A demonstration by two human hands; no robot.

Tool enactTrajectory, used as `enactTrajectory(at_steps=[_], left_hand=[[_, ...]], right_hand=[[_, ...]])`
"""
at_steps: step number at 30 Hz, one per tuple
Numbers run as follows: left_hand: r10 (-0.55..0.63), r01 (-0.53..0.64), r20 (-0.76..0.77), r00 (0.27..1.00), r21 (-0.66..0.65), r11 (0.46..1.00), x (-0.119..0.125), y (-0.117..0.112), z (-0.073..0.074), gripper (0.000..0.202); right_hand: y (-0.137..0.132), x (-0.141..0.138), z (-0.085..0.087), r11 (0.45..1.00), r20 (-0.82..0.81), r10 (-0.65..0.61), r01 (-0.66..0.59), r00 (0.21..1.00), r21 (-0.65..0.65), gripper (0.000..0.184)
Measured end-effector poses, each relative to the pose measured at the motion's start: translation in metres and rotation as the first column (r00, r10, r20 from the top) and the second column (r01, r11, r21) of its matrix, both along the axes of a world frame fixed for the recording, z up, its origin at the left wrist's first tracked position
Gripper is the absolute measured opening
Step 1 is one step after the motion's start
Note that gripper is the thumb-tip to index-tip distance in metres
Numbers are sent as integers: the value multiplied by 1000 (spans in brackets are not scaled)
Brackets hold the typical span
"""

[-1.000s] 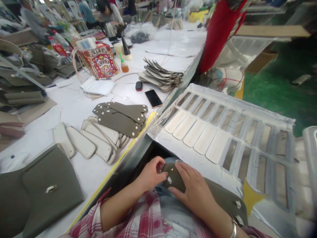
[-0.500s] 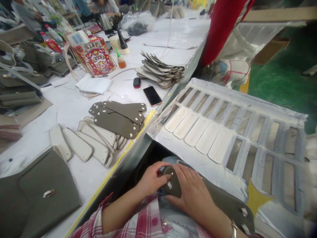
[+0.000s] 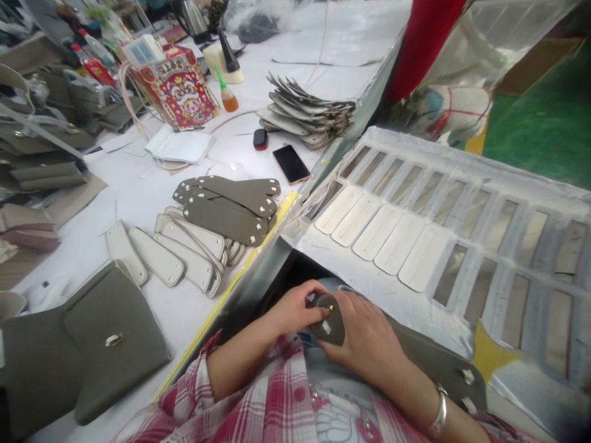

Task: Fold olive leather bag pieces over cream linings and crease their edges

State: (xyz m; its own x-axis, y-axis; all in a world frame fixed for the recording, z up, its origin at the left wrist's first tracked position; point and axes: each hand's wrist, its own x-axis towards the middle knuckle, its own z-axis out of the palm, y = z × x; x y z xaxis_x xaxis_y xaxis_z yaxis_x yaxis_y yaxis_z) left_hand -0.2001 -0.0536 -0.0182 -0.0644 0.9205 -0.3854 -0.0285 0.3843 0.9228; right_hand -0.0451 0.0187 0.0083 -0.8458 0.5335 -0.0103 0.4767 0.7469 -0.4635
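Over my lap lies a long grey-green leather strip (image 3: 434,354) with rounded ends and small white tabs on it. My left hand (image 3: 300,307) grips its near-left end, the thumb pressing beside a small gold-coloured stud (image 3: 331,307). My right hand (image 3: 367,329) wraps over the strip just right of the stud, fingers on the far edge and thumb on the near one. The palm hides part of the strip, and I cannot see the underside. On the table to the left are more grey-green strips (image 3: 226,215) and a pile of pale strips (image 3: 184,261) with metal studs.
A grey-green bag panel (image 3: 124,363) with a metal fitting lies at the table's left. To my right stands a slotted white rack (image 3: 351,258) holding several white strips (image 3: 381,234). Farther back are a phone (image 3: 290,164), stacked strips (image 3: 309,114) and a glue bottle (image 3: 228,98).
The view has shifted, so the table and rack appear higher and farther right. Both hands keep their hold on the leather strip, its stud end tipped slightly more toward me.
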Motion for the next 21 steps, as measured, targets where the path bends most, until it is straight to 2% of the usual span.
enactTrajectory(at_steps=[3,6,11,14,17,19,21], left_hand=[[-29,30,-5,1000,18,999,-2,0,0,31],[-31,36,-82,996,56,998,1,-1,2,28],[-13,34,-234,972,89,995,6,-5,5,26],[-17,39,-257,966,84,996,9,-6,4,26],[-32,52,-282,959,65,997,8,-5,5,26],[-97,115,-352,931,28,993,5,-3,11,26],[-187,212,-503,844,-7,977,4,0,23,26]], right_hand=[[-3,-3,3,1000,11,-5,5,1000,3,46],[-4,7,5,1000,38,12,-13,999,20,54],[8,67,6,999,151,-5,-3,988,51,77],[13,100,8,999,185,-33,28,982,29,75],[13,109,9,999,169,-51,50,984,9,71],[12,108,8,998,148,-66,65,987,15,69],[11,107,6,997,130,-80,76,988,28,69]])
